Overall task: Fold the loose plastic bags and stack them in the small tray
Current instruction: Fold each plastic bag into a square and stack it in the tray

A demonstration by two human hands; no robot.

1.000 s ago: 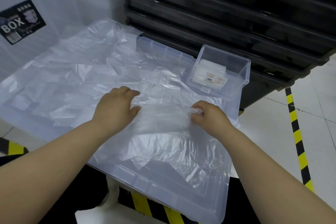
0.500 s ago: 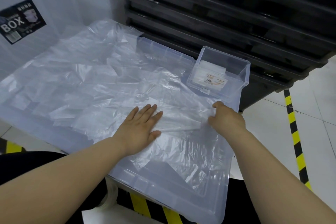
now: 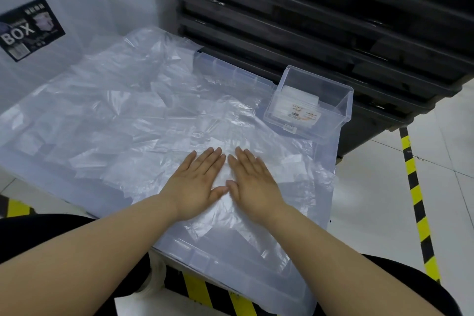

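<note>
From the head camera, the left hand (image 3: 197,182) and right hand (image 3: 254,182) lie side by side, thumbs almost touching, on the near side of the small tray (image 3: 345,100). Each grip is open, with fingers straight and palms pressed flat on a plastic bag (image 3: 289,169). The bag is spread on the clear surface (image 3: 230,259), nearer the person than the tray. More loose bags (image 3: 115,115) lie crumpled to the tray's left, and what looks like a folded stack (image 3: 297,93) sits inside it.

The step in hand appears to be smoothing this bag flat for a fold. The next move probably calls for pinching one edge and drawing it across. The crease would then need pressing down so the slippery film does not spring open.
</note>
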